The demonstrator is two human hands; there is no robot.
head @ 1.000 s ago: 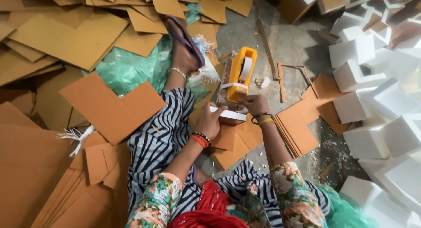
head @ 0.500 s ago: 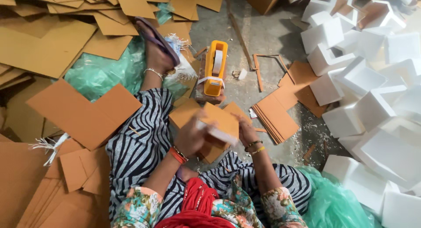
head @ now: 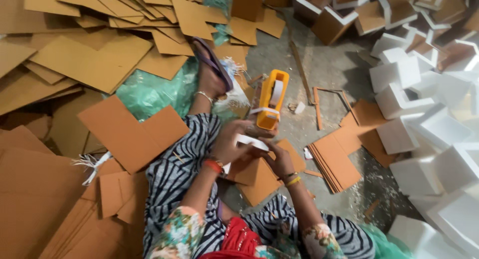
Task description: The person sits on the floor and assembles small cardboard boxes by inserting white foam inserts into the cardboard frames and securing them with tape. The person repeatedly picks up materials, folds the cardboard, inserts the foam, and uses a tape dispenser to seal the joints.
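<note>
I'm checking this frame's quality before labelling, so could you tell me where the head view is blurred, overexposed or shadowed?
Head view: the left hand and right hand on the folded brown cardboard piece look slightly soft; the orange plastic tape dispenser reads clearly; the white-lined boxes at right are bright and lose detail; soft shadows fall on the grey floor.

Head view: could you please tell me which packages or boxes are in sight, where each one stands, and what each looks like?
White boxes: heaped at right, open, brown inside.
Half-made box: in left hand and right hand, brown with white strip.
Brown box: top centre, upright.
No labels, signs or screens.
</note>
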